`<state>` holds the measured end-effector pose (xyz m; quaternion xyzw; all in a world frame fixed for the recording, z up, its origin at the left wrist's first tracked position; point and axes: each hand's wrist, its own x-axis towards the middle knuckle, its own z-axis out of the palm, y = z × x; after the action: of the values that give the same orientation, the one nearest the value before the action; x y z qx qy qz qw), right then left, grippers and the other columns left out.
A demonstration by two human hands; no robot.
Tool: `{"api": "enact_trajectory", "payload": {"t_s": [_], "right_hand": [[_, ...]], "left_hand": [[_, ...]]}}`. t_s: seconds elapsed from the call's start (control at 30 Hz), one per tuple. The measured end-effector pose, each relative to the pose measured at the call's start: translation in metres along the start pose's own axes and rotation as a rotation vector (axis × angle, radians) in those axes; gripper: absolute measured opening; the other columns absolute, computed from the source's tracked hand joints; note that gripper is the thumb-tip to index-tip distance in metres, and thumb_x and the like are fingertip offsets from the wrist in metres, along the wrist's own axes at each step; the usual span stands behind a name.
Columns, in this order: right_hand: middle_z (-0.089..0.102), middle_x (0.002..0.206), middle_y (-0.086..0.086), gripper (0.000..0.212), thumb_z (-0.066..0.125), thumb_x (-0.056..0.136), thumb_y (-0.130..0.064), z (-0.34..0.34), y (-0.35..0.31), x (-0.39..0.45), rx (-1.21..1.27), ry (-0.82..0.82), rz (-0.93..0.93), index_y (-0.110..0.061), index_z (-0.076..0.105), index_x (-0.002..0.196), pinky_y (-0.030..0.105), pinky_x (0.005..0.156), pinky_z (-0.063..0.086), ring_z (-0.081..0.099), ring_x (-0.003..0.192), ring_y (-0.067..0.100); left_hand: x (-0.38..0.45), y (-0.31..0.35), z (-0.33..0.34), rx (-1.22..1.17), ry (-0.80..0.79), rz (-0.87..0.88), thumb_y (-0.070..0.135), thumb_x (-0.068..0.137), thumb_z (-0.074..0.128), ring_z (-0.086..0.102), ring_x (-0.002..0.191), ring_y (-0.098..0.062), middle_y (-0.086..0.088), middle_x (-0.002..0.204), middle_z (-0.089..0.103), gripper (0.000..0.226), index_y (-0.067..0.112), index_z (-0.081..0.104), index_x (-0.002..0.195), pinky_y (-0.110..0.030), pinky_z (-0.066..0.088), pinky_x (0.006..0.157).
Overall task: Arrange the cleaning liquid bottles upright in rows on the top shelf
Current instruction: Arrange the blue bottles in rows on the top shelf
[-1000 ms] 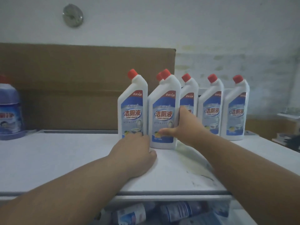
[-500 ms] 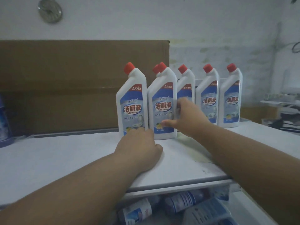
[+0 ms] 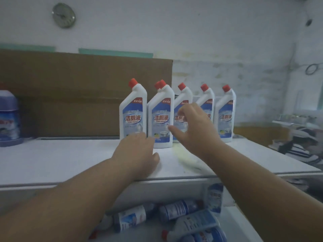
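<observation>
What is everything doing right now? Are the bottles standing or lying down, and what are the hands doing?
Toilet cleaner bottles on the top shelf: upright, red caps on.
Bottles below the shelf: most lying on their sides.
Left hand: resting on the top shelf, fingers at the leftmost bottle's base.
Right hand: open, holding nothing.
Blue jug: upright, far left.

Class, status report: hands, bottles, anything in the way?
Left hand open at front bottle base. Right hand open, off the bottles. Several bottles upright on top shelf; more lying below. Nothing blocking.
</observation>
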<state>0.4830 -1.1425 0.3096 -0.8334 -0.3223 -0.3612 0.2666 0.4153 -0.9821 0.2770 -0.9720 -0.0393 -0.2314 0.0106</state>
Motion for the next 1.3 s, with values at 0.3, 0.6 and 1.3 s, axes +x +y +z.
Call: {"api": "enact_trajectory", "payload": {"t_s": [0.3,0.6,1.3], "right_hand": [[0.056,0.114,-0.004,0.036,0.069,0.089,-0.038,-0.102,-0.011,-0.107,0.139,0.118,-0.182,-0.018,0.056,0.116,0.016,0.082,0.038,0.052,0.099,0.010],[0.050,0.101,-0.008,0.035,0.063,0.087,-0.041,-0.108,0.031,-0.212,0.163,0.082,-0.182,-0.015,0.059,0.110,0.029,0.079,0.047,0.052,0.092,0.012],[0.057,0.111,0.000,0.035,0.069,0.088,-0.036,0.032,0.125,-0.240,0.034,-0.300,0.226,-0.017,0.059,0.116,0.038,0.084,0.051,0.056,0.100,0.020]], "left_hand": [[-0.102,0.102,0.006,-0.026,0.252,0.117,0.046,0.092,0.050,0.051,0.086,-0.018,0.004,0.093,0.052,0.026,0.022,0.057,0.101,-0.034,0.047,0.077],[-0.164,0.167,0.086,-0.138,0.117,0.077,0.045,0.085,0.040,0.052,0.087,-0.023,0.000,0.094,0.055,0.036,0.019,0.059,0.102,-0.044,0.048,0.077],[-0.080,0.126,0.305,0.015,-0.414,0.024,0.065,0.078,0.065,0.048,0.122,-0.029,-0.010,0.139,0.044,0.083,0.022,0.034,0.142,-0.041,0.046,0.095]]}}
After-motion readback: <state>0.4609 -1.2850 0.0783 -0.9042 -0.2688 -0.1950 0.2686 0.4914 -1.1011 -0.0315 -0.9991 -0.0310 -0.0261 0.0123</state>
